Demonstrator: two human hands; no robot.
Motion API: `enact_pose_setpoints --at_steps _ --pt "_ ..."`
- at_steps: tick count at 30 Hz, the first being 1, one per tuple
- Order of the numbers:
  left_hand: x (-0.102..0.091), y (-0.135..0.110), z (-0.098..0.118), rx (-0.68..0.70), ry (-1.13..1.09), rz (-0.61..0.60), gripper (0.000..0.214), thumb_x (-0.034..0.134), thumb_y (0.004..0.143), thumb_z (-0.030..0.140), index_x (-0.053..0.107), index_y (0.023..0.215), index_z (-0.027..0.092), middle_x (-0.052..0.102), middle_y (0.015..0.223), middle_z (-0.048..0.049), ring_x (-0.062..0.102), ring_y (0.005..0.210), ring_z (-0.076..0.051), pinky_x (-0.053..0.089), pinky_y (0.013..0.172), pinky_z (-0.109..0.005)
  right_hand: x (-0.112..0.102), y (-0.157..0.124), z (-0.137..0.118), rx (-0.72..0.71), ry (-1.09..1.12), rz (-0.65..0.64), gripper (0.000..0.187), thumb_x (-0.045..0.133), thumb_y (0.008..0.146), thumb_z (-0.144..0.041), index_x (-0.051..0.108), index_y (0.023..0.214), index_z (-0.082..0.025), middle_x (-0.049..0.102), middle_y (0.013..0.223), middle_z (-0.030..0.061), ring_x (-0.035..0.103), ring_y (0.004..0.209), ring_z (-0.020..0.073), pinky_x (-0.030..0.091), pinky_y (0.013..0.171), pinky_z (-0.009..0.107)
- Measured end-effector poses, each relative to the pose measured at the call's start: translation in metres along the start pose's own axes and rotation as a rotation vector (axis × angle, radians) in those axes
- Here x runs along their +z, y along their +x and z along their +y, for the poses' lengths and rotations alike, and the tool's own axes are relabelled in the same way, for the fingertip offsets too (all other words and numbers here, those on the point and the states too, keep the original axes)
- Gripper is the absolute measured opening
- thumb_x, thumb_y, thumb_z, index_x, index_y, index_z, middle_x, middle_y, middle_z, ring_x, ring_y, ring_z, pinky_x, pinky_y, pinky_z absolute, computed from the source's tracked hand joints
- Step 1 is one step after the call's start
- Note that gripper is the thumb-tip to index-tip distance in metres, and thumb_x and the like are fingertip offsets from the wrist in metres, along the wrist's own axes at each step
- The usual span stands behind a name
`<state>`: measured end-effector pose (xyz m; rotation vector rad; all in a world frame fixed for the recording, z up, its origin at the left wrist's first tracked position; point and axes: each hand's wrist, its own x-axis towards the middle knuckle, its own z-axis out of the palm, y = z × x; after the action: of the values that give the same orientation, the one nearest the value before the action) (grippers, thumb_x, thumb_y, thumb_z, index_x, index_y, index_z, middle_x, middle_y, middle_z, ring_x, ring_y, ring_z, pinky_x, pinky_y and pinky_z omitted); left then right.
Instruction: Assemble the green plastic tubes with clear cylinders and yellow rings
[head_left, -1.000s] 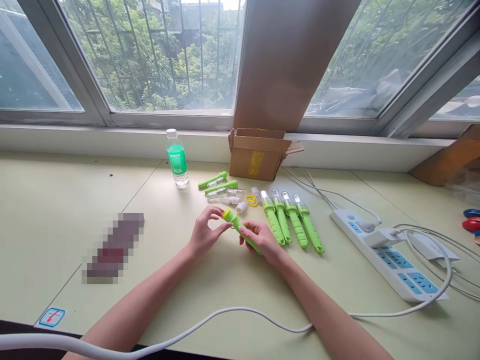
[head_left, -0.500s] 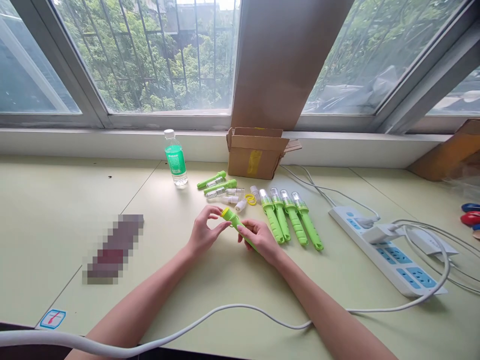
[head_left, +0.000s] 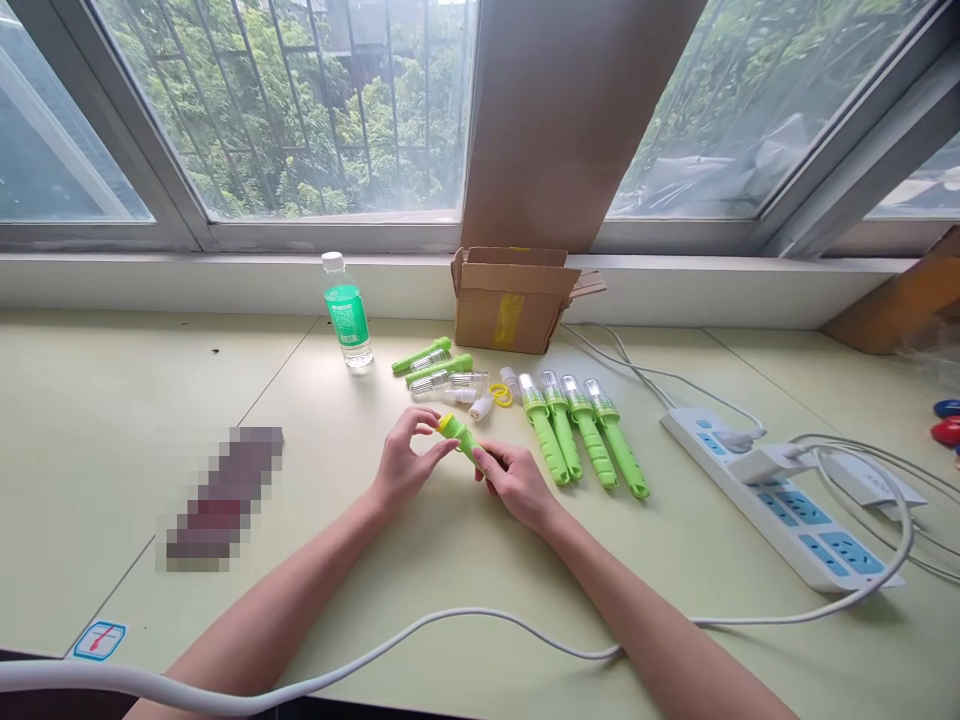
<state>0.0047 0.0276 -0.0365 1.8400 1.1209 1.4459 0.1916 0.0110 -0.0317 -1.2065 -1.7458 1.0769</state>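
My right hand (head_left: 516, 485) grips the handle of a green plastic tool (head_left: 463, 438) with a yellow ring at its tip. My left hand (head_left: 405, 462) pinches that yellow-ringed tip with thumb and fingers. Just right of my hands lies a row of several finished green tools with clear caps (head_left: 581, 430). Behind my hands sit loose parts: two green handles (head_left: 431, 362), clear caps and white pieces (head_left: 480, 405), and a yellow ring (head_left: 501, 396).
A green-labelled water bottle (head_left: 346, 315) and an open cardboard box (head_left: 510, 300) stand by the window sill. A white power strip (head_left: 780, 505) with cables lies at right. A white cable (head_left: 450, 625) crosses my forearms. A blurred dark patch (head_left: 225, 495) lies at left.
Both hands with the green tool have shifted slightly away from me and turned a little; the grip is the same. The camera tilted slightly.
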Motion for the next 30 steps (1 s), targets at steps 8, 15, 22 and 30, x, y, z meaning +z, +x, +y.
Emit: enact_pose_setpoints --at_steps 8,15,22,30 --pt "0.000 0.001 0.003 0.003 0.009 0.005 0.023 0.071 0.075 0.032 0.053 0.081 0.019 0.061 0.099 -0.0053 0.062 0.090 -0.018 0.053 0.079 -0.037 -0.003 0.000 -0.001 0.038 0.063 -0.042 0.041 0.049 0.087 -0.050 0.056 0.062 -0.019 0.045 0.048 -0.0031 0.041 0.039 0.0102 0.031 0.043 0.025" --pt "0.001 0.001 0.009 0.011 -0.037 -0.004 0.023 0.069 0.077 0.031 0.052 0.086 0.019 0.063 0.103 -0.0067 0.063 0.093 -0.018 0.053 0.084 -0.040 -0.003 0.000 -0.002 0.099 0.225 -0.103 0.043 0.049 0.086 -0.052 0.055 0.061 -0.017 0.049 0.051 -0.0022 0.041 0.038 0.0087 0.030 0.040 0.024" --pt "-0.003 0.004 0.008 0.017 -0.067 -0.063 0.030 0.073 0.072 0.031 0.052 0.090 0.019 0.063 0.107 -0.0081 0.063 0.099 -0.020 0.055 0.084 -0.041 -0.005 0.000 -0.001 0.153 0.313 -0.118 0.038 0.051 0.086 -0.050 0.063 0.076 -0.015 0.053 0.055 -0.0015 0.041 0.039 0.0079 0.029 0.039 0.022" --pt "-0.002 0.001 0.010 0.007 -0.017 -0.016 0.029 0.075 0.070 0.032 0.053 0.084 0.018 0.065 0.103 -0.0074 0.064 0.093 -0.019 0.055 0.084 -0.042 -0.006 -0.001 -0.002 0.146 0.298 -0.123 0.038 0.052 0.086 -0.049 0.063 0.072 -0.015 0.054 0.055 -0.0008 0.041 0.038 0.0075 0.029 0.038 0.022"
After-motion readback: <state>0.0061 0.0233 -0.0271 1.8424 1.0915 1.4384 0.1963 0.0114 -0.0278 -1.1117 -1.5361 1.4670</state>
